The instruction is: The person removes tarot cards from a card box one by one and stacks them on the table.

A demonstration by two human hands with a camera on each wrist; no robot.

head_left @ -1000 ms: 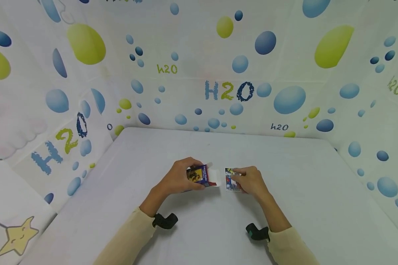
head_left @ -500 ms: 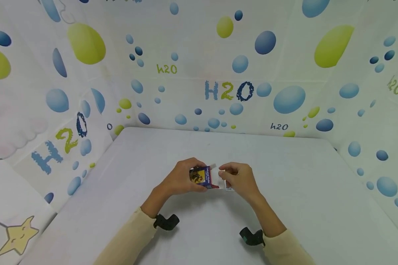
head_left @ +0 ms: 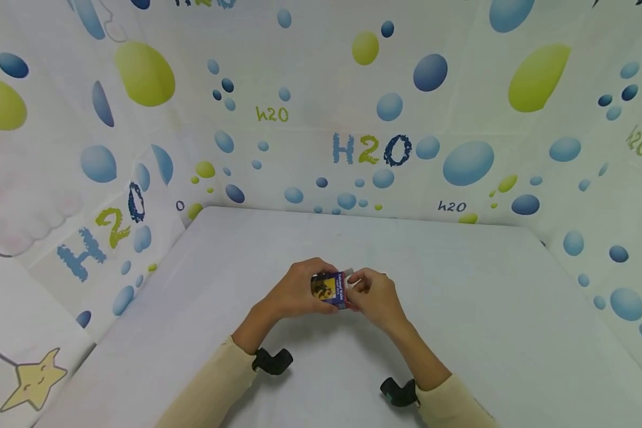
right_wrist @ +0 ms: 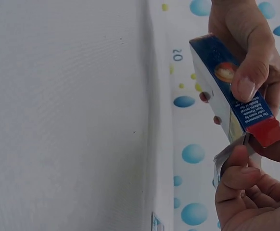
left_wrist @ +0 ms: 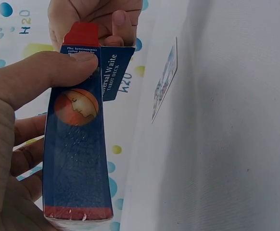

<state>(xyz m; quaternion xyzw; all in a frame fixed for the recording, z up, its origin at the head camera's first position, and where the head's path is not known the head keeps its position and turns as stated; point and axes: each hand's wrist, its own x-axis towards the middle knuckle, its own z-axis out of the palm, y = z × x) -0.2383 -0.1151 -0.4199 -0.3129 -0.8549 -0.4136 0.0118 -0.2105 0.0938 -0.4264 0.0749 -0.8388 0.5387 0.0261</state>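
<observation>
The tarot deck box (head_left: 326, 288) is carrying "Universal Waite" on its illustrated face, with "TAROT DECK" showing beneath that name on a blue panel (left_wrist: 115, 72) in the left wrist view, while its narrow side panel (right_wrist: 251, 108) is beginning "The luminescent color tones by", the smaller lines blurring. Beyond the box, the wall cloth (head_left: 321, 71) is displaying a large "H2O" slightly to the right, a lime "h2O" to the left and a small dark "h2O" farther right. Far left of the box another large "H2O" is slanting upward, and far right a lime "h2O" is tilting.
</observation>
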